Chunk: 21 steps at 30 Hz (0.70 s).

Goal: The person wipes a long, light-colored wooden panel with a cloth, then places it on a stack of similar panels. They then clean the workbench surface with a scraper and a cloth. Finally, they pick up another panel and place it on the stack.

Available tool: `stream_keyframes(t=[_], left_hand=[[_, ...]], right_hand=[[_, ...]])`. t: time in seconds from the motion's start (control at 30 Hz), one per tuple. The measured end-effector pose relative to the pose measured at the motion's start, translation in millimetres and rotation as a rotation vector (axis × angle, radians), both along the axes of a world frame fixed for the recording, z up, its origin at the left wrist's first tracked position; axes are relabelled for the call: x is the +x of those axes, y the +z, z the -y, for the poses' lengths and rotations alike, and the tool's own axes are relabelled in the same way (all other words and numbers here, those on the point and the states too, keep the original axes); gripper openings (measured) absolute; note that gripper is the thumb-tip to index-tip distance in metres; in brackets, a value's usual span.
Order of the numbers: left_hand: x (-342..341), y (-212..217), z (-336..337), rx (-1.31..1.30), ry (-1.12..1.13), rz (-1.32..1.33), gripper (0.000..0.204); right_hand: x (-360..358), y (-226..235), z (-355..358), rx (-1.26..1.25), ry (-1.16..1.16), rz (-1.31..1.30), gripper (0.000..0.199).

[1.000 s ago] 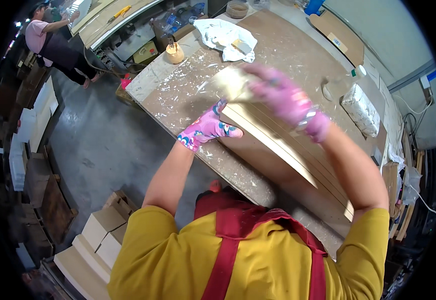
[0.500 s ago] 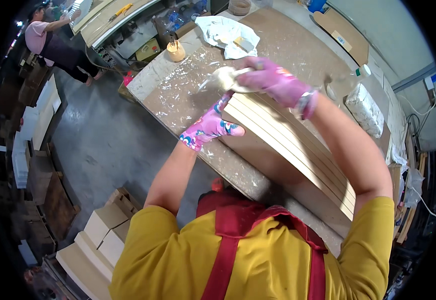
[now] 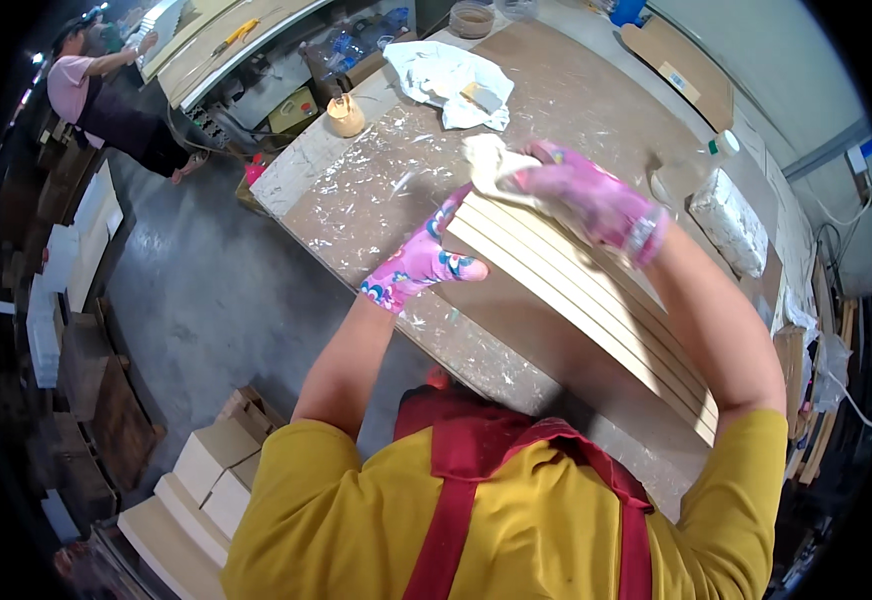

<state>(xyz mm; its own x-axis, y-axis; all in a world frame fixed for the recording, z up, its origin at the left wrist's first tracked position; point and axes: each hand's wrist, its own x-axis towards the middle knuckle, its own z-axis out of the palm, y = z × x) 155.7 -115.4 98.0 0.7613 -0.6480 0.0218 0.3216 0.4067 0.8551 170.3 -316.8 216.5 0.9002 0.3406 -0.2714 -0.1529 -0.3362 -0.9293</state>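
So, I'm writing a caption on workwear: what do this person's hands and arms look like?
The left hand wears a pink glove with blue-and-white flower patterns. The right hand is also gloved in pink, blurred, with a pale band at the wrist. Short mustard-yellow sleeves leave the forearms bare.

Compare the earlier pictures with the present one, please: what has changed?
The right hand has moved a little to the right over the pale boards, carrying the whitish cloth with it. Nothing was visibly taken or released. The left hand stays against the boards' left end.
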Motion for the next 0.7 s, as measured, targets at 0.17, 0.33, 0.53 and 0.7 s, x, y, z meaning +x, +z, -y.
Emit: stream_keyframes(t=[0.17,0.33,0.53,0.7], left_hand=[[4,-17,-1,0.081,0.033,0.028,0.109],[2,3,-2,0.003,-0.039,0.016,0.103],[-1,8,-5,-0.004,-0.022,0.013,0.107],[4,-17,0,0.036,0.005,0.074,0.102]], right_hand=[[9,-18,-18,-0.036,-0.027,0.000,0.049],[6,-11,-16,0.134,-0.001,0.056,0.057],[-72,53,56,-0.126,0.059,0.274,0.064],[-89,5,10,-0.790,0.329,0.947,0.059]])
